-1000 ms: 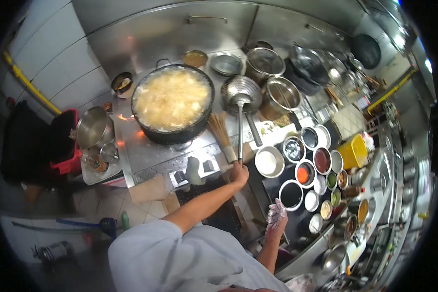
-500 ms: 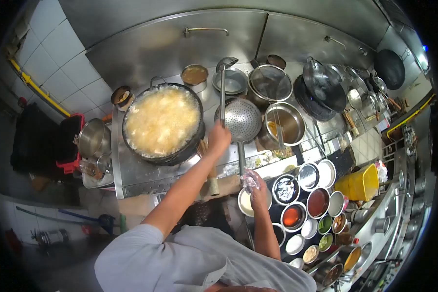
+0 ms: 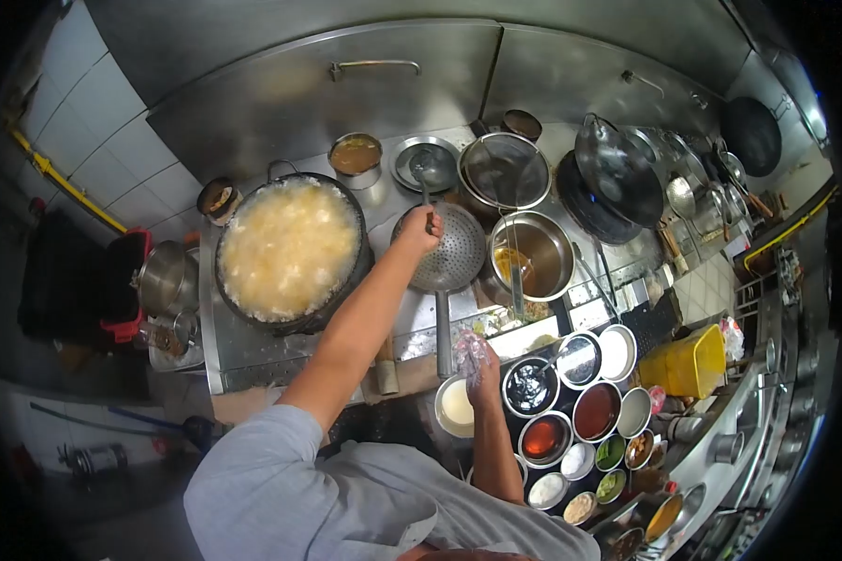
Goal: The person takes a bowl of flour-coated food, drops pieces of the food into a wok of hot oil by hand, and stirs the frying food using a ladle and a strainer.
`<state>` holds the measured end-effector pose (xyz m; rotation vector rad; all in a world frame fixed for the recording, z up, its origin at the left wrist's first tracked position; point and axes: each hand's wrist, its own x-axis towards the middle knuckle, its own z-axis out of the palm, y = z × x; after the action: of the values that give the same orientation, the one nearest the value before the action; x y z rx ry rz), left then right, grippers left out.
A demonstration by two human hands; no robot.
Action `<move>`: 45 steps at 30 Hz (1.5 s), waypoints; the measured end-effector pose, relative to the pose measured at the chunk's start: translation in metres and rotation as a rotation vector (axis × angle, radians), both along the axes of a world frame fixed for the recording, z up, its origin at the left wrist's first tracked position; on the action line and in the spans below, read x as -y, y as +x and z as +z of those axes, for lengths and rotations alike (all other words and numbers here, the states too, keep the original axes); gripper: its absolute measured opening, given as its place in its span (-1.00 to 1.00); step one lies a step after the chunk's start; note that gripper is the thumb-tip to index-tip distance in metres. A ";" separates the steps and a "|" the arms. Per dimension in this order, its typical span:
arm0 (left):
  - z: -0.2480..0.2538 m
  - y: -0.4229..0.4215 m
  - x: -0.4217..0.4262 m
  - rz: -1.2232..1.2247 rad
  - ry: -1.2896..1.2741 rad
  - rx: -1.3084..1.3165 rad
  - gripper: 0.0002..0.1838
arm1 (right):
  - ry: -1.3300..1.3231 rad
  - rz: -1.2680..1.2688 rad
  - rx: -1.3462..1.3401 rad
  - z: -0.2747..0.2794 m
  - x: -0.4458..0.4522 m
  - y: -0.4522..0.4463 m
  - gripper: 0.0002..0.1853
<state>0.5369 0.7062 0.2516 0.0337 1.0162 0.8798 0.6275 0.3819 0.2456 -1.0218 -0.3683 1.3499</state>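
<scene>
My left hand (image 3: 421, 229) is closed round the handle of a ladle, whose bowl (image 3: 430, 168) hangs over or in a shallow metal pan (image 3: 407, 161). Just below that hand lies a perforated strainer (image 3: 451, 248), its handle pointing toward me. A big black wok (image 3: 223, 290) of bubbling, foamy pale yellow food stands to the left. My right hand (image 3: 477, 360), in a clear wrinkled covering, hovers beside the end of the strainer handle and above a pot of cream-coloured liquid (image 3: 456, 407). Its fingers look loosely apart, with nothing visible in them.
Right of the strainer stand a mesh-topped pot (image 3: 505, 171), an open steel pot (image 3: 557, 262) and a dark wok (image 3: 617, 173). Sauce and seasoning bowls (image 3: 597, 409) crowd the lower right, near a yellow bin (image 3: 688, 363). A small pot of brown liquid (image 3: 355, 159) sits at the back.
My left hand went from the strainer handle to the ladle, which has come down from upright onto the shallow pan. My right hand moved up beside the strainer handle. The view shifted.
</scene>
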 end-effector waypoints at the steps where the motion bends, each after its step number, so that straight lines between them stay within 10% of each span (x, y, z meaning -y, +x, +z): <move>1: -0.007 -0.007 -0.001 0.006 -0.038 0.208 -0.86 | -0.017 0.037 -0.004 0.002 -0.007 0.002 -0.63; 8: 0.037 -0.065 0.050 -0.028 0.004 0.601 -0.80 | -0.071 -0.013 -0.054 -0.006 -0.092 -0.015 -0.60; 16: 0.145 -0.127 0.154 -0.153 0.057 0.449 -0.71 | -0.160 -0.227 -0.737 -0.132 -0.307 -0.026 -0.76; 25: 0.183 -0.147 0.225 -0.214 0.131 0.111 -0.74 | -0.330 -0.286 -0.666 -0.161 -0.364 -0.011 -0.88; 36: 0.142 -0.144 0.281 -0.433 0.377 -0.482 -0.81 | -0.398 -0.121 -0.085 -0.137 -0.348 -0.016 -0.83; 45: -0.033 -0.108 0.325 -0.383 0.788 -1.168 -0.52 | -0.254 -0.329 -0.126 -0.109 -0.261 -0.028 -0.81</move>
<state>0.4292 0.3810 0.2181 1.5015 1.5671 0.8302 0.5998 0.6432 0.1361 -1.1428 0.0682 1.1722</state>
